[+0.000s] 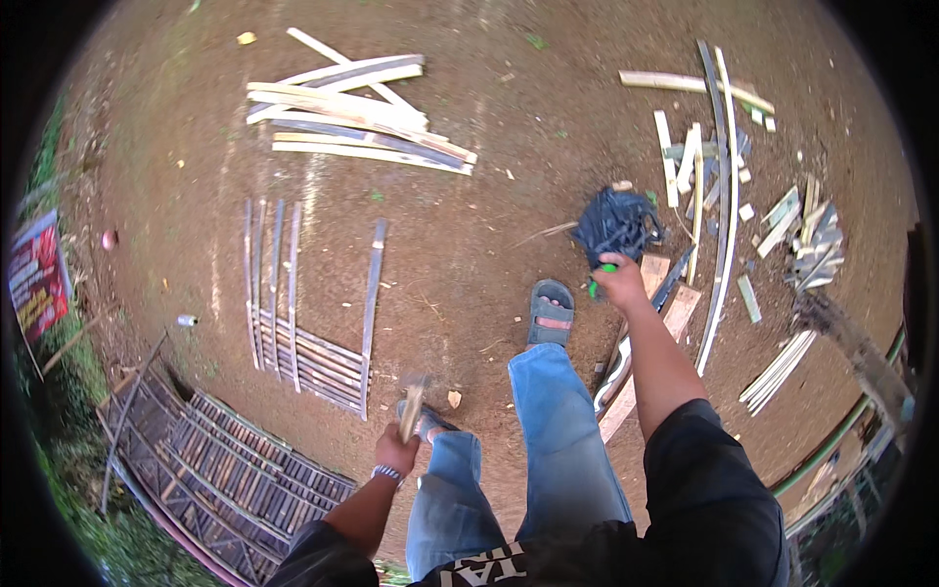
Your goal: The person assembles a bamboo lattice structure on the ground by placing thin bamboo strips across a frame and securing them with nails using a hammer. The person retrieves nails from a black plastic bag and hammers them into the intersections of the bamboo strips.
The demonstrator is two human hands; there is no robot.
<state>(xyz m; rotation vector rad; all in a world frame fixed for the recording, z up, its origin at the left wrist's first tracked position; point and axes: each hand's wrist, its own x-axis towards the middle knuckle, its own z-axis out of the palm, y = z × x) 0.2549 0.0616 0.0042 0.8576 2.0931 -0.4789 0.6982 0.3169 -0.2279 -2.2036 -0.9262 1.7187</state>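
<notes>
In my left hand point(396, 452), at the lower middle, is a hammer point(412, 409), its wooden handle upright in my fist and its head blurred. My right hand point(623, 284) reaches to the right of my feet and closes on a bright green object point(600, 278), whose kind my fingers hide. Touching or just beyond that hand lies a crumpled black plastic bag point(614, 227). Under my right forearm are wooden planks point(675, 315) and a pale curved tool handle point(616, 375). Left of my feet, a partly built frame of slats point(311, 354) lies on the ground.
Loose split slats point(352, 103) are piled at the far left. Long strips point(726, 196), short offcuts point(817, 240) and a thin bundle of sticks point(778, 370) lie at right. A slatted bamboo structure point(235, 465) stands lower left, near a small can point(188, 320). The ground is bare dirt.
</notes>
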